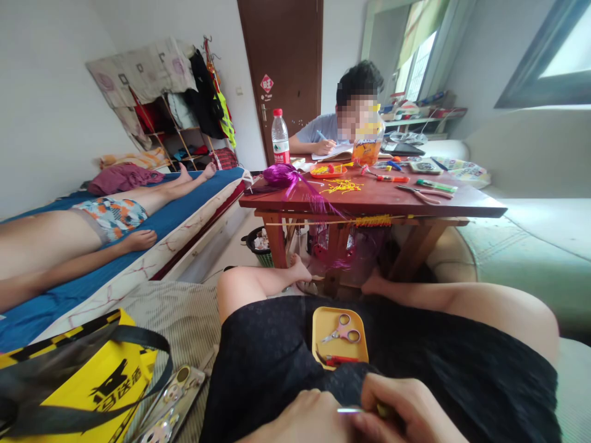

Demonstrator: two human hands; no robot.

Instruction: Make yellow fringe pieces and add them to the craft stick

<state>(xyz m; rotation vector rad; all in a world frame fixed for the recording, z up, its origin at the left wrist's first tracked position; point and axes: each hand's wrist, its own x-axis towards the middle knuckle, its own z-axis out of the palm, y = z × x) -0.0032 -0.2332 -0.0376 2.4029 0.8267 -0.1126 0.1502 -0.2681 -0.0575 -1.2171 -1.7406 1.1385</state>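
My right hand (406,403) is low in the head view, its fingers closed around a thin tool with a shiny tip (349,410). Part of that tool is hidden by my fingers. Close beside it, my left hand (300,418) shows its back and curled knuckles; whatever it grips is out of sight. Just beyond both hands, a small yellow tray (324,323) rests on my lap over black cloth. In it lie small scissors (342,332) with pink handles and a red-handled tool (340,360).
Ahead stands a red-brown table (462,206) with pliers (422,194), yellow pieces (341,186), purple ribbon (284,175) and bottles. A person (314,132) writes behind it. To the left are a yellow bag (101,394), a phone (173,400) and a person lying on a bed.
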